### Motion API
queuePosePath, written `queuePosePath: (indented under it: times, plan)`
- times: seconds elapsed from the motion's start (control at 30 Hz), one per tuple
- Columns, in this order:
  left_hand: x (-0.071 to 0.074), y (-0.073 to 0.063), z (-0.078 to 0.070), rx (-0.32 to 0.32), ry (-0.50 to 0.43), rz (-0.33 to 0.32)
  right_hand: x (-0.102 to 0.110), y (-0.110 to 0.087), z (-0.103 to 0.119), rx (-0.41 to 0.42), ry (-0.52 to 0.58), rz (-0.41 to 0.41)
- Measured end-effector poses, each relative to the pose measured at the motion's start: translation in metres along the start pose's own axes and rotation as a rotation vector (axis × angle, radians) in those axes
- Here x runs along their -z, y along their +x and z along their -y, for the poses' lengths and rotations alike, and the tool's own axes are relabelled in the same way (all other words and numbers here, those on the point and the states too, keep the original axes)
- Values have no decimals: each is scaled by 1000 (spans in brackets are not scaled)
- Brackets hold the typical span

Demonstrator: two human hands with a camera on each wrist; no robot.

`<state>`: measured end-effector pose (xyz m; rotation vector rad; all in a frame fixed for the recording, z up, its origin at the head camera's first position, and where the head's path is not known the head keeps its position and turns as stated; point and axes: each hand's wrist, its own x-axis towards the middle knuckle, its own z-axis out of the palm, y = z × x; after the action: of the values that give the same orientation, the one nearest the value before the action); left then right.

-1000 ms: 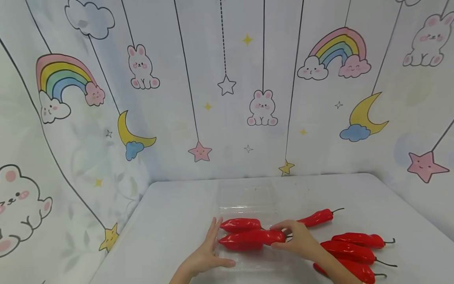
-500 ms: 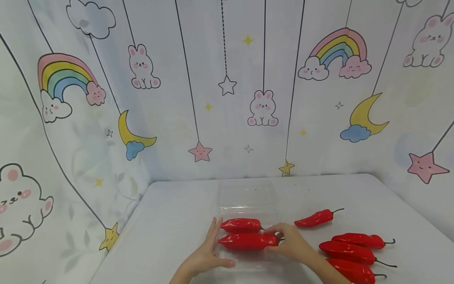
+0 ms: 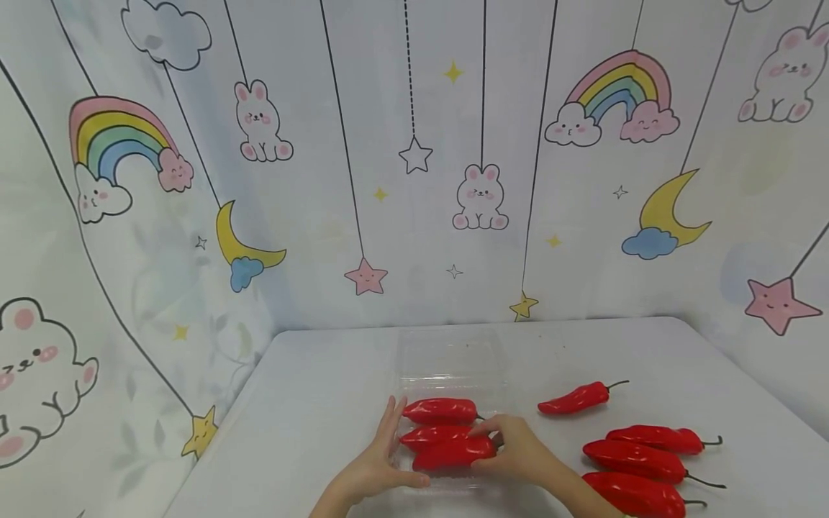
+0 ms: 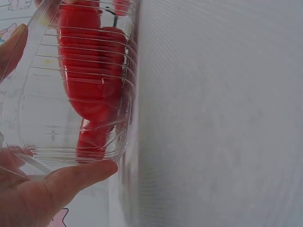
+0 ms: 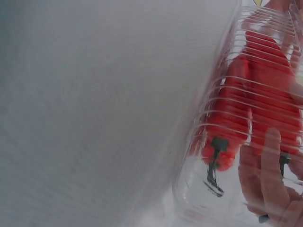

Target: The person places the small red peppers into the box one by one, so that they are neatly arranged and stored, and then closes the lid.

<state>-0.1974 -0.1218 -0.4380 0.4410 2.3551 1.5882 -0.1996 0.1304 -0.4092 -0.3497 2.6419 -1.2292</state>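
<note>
A clear plastic clamshell box (image 3: 447,483) lies on the table, its lid (image 3: 450,356) folded back behind it. Two red chili peppers rest in it side by side: a far pepper (image 3: 440,411) and a middle pepper (image 3: 432,436). My right hand (image 3: 518,453) pinches a third red chili pepper (image 3: 450,453) by its stem end, over the near part of the box. That held pepper (image 5: 272,90) is partly behind ribbed plastic in the right wrist view. At the box's left end, my left hand (image 3: 376,464) touches the walls with straight fingers and an outstretched thumb (image 4: 80,182).
To the right, one red chili pepper (image 3: 576,399) lies alone. Closer in is a group of red chili peppers (image 3: 635,460), stems pointing right, the nearest partly behind my right forearm. A patterned curtain (image 3: 414,216) stands behind the white table (image 3: 324,374).
My right hand has moved left and toward me with the pepper, lowering it in front of the middle one. My left hand has stayed at the box's end.
</note>
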Motion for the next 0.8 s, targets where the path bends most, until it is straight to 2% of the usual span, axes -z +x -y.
queuePosePath:
  times: [0.47, 0.8]
  plan:
    - [1, -1, -3, 8, -37, 1, -10, 4, 7, 58, 1, 70]
    - [0, -3, -5, 21, -32, -3, -11, 3, 7, 48, -12, 111]
